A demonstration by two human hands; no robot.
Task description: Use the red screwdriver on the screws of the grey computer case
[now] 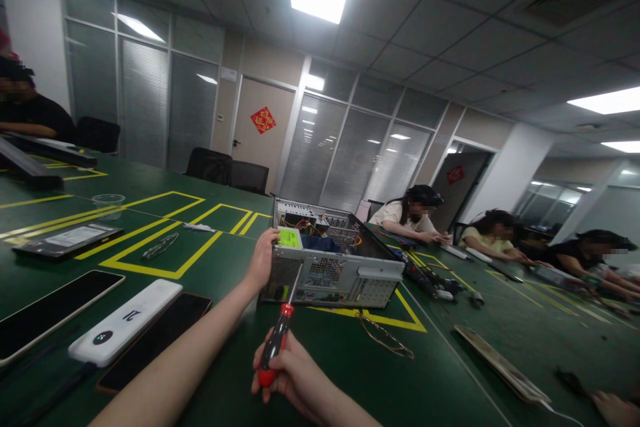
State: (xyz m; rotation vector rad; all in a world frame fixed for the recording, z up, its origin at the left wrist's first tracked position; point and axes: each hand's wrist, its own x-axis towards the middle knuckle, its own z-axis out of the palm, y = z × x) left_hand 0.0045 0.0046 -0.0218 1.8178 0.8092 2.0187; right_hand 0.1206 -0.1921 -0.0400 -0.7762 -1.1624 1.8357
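Observation:
An open desktop computer case (367, 263) sits on the green table, its vented rear panel towards me and wires showing inside. My left hand (261, 263) grips the case's near left corner, the fingertips beside a box with a bright green label (287, 237), likely the power supply. In my right hand (295, 367) is a red and black screwdriver (274, 347), the fingers wrapped round its handle. The shaft points up at the rear panel. Whether the tip touches the panel, I cannot tell.
Left on the table (235, 360) lie a hard drive (67, 240), a white power bank (127, 320), two dark phones, a plastic cup (109, 205) and a small clear bag (160, 246). Glasses (383, 335) and another phone (503, 363) lie right. Several people sit around the table.

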